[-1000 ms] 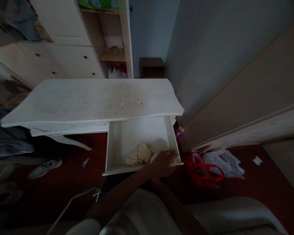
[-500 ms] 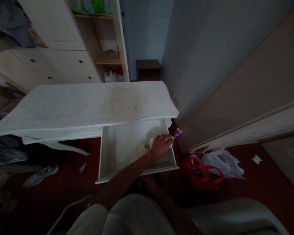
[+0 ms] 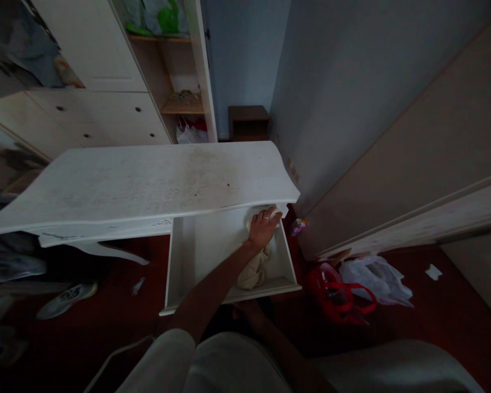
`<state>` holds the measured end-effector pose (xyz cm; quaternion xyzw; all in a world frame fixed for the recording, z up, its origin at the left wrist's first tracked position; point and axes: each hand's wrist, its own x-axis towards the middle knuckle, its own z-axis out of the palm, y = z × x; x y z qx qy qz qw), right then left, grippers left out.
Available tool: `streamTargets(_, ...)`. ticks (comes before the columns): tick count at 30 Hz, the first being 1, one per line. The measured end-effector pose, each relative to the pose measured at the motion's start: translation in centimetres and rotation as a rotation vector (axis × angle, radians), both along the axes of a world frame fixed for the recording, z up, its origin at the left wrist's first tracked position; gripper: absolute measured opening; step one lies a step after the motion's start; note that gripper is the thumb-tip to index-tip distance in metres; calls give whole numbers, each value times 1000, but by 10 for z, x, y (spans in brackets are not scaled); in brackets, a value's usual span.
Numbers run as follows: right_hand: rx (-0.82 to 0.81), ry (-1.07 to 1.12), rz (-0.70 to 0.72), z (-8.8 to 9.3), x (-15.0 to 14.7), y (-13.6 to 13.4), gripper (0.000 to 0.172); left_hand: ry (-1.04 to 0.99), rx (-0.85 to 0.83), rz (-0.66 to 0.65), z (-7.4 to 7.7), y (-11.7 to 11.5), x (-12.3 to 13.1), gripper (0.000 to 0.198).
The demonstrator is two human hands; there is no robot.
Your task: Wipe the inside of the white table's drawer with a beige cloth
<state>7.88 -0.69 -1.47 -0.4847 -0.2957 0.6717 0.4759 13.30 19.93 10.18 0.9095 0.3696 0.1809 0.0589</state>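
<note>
The left hand [image 3: 263, 229] clamps a beige cloth [image 3: 251, 273] in the open drawer's [image 3: 204, 245] far corner. The right hand [image 3: 245, 309] sits below it, in the dark, so its grip cannot be told.

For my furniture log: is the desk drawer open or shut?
Open: the drawer sticks out from the desk, left hand and cloth inside.

the left hand [image 3: 264, 228] reaches into the open white drawer [image 3: 196, 256], fingers curled on a cream cloth [image 3: 253, 270] at the drawer's 1 o'clock corner, just under the edge of the white surface [image 3: 147, 180]. the cloth trails back toward 6 o'clock. the right hand [image 3: 245, 308] sits dim below the drawer front, its grip unreadable. a red bag [image 3: 335, 295] lies at the drawer's 4 o'clock.
</note>
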Motion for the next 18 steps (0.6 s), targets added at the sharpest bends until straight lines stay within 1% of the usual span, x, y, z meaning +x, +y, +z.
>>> streamTargets(2, -9, -13, 1, 2, 0, 1, 51, 5, -6, 2, -4, 5, -2, 50)
streamTargets(6, -17, -38, 9, 4, 0, 1, 52, 42, -9, 74, -10, 12, -9, 52)
streamTargets(10, -26, -54, 31, 6, 3, 0, 53, 32, -5, 72, -10, 8, -13, 44)
streamTargets(11, -27, -55, 35, 8, 4, 0, 53, 26, -8, 67, -8, 5, -13, 45)
streamTargets(12, -29, -55, 40, 10, 5, 0, 53, 26, -19, 65, -7, 1, -12, 51)
streamTargets(15, -37, -45, 54, 20, 8, 0, 51, 59, -72, 75, -3, -8, -12, 77)
streamTargets(16, -40, -41, 57, 23, 8, 0, 51, 74, -91, 92, -2, -9, -13, 81)
streamTargets(18, -46, -35, 46, 27, 8, 1, 51, 101, -129, 141, -1, -10, -16, 83)
